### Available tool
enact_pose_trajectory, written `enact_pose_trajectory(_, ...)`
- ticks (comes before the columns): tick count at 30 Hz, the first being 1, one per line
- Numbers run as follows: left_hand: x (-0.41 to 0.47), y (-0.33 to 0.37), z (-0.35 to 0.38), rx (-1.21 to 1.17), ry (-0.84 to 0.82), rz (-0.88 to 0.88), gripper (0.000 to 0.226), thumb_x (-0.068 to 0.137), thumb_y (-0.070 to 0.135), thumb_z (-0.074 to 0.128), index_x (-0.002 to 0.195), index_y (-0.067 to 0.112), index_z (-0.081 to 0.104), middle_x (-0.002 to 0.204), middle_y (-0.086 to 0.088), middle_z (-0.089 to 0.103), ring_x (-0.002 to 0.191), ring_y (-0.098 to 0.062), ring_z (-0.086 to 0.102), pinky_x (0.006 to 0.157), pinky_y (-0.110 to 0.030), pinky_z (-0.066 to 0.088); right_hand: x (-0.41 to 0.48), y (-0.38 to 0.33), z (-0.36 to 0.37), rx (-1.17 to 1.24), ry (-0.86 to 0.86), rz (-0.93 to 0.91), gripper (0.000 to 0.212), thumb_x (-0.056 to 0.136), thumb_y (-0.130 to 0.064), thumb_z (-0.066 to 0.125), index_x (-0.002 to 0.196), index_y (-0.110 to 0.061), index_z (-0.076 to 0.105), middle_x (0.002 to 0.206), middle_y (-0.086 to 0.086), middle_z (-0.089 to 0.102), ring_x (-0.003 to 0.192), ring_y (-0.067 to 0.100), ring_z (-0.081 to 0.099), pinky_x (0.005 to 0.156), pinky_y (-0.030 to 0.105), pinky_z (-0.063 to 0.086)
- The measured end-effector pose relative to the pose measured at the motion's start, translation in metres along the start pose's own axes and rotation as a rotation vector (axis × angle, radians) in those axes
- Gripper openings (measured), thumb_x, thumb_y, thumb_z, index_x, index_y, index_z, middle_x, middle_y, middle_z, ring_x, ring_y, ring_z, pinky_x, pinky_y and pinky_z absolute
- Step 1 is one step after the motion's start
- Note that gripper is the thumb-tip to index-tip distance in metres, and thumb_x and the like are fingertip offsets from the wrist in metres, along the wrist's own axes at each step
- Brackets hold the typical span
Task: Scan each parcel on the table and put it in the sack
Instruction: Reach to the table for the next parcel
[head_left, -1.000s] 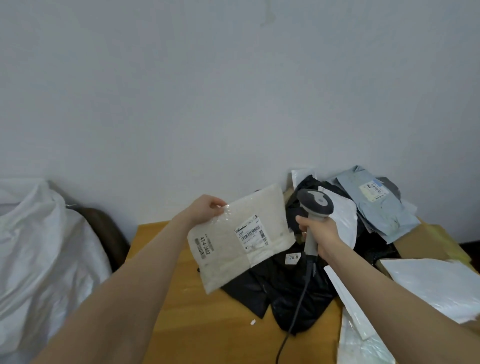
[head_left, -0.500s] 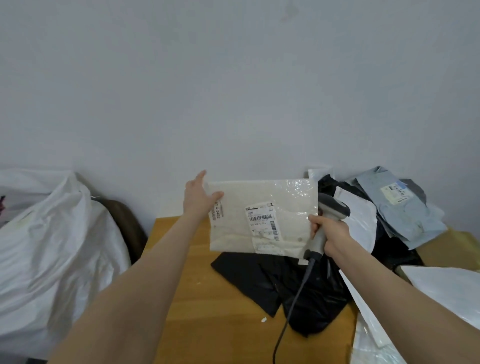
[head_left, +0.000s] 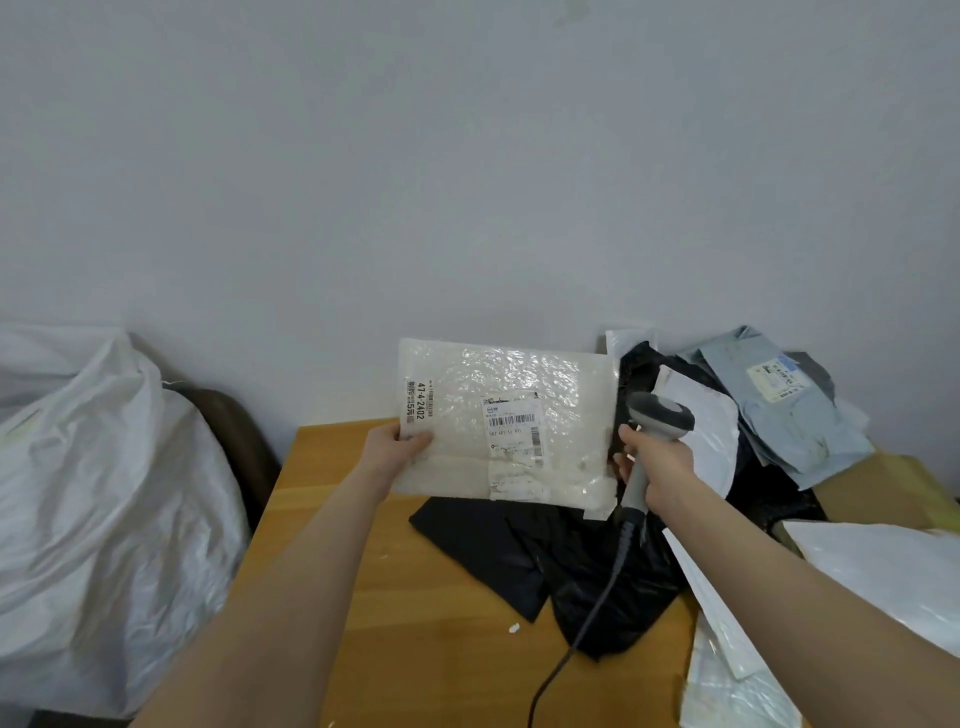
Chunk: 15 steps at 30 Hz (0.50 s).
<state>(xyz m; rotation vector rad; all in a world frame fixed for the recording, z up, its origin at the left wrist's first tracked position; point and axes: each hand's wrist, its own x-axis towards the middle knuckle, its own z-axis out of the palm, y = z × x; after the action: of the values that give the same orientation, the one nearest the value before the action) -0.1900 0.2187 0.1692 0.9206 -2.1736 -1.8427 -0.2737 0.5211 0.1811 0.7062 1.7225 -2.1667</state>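
Head view, white parcel (head_left: 506, 423) pinched at left edge by left hand (head_left: 397, 452) fingers (head_left: 415, 442)

The sack (head_left: 98, 499) sits left of the desk (head_left: 395, 613). Parcels (head_left: 779, 415) are piled on the desk's right side, against the wall (head_left: 467, 156).

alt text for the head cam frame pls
A person's left hand holds up a white padded parcel, label facing the camera, while the right hand grips a corded scanner beside it. More parcels cover the wooden table; a white sack sits left.
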Motion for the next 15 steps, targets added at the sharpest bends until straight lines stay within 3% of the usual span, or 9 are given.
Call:
enact_pose_trajectory(4, 0.004, -0.001, 0.002, 0.036, 0.017, 0.006, 0.028, 0.086, 0.01, 0.069, 0.113, 0.0, 0.065, 0.087, -0.001, 0.067, 0.071, -0.011, 0.063, 0.054, -0.019, 0.049, -0.02, 0.02, 0.005, -0.136, -0.141, -0.09, 0.011, 0.087, -0.008, 0.066, 0.08, -0.002, 0.06, 0.047, 0.005, 0.056, 0.036, 0.012, 0.048, 0.039, 0.022, 0.042)
enact_pose_trajectory(6, 0.004, -0.005, 0.004, 0.035, 0.024, -0.001, 0.027, 0.085, 0.009, 0.07, 0.111, 0.001, 0.065, 0.084, 0.001, 0.066, 0.069, -0.01, 0.063, 0.051, -0.017, 0.048, -0.036, 0.032, 0.011, -0.216, -0.204, -0.108, 0.007, 0.085, -0.006, 0.066, 0.082, -0.002, 0.063, 0.048, 0.006, 0.056, 0.036, 0.013, 0.048, 0.039, 0.023, 0.04)
enact_pose_trajectory(15, 0.001, -0.019, 0.002, -0.001, 0.038, -0.01, 0.028, 0.085, 0.005, 0.069, 0.112, 0.0, 0.064, 0.102, -0.013, 0.067, 0.078, -0.019, 0.064, 0.065, -0.027, 0.052, -0.073, 0.059, 0.025, -0.357, -0.288, -0.128, 0.017, 0.084, -0.01, 0.067, 0.07, 0.0, 0.064, 0.048, 0.008, 0.06, 0.037, 0.014, 0.051, 0.042, 0.026, 0.041)
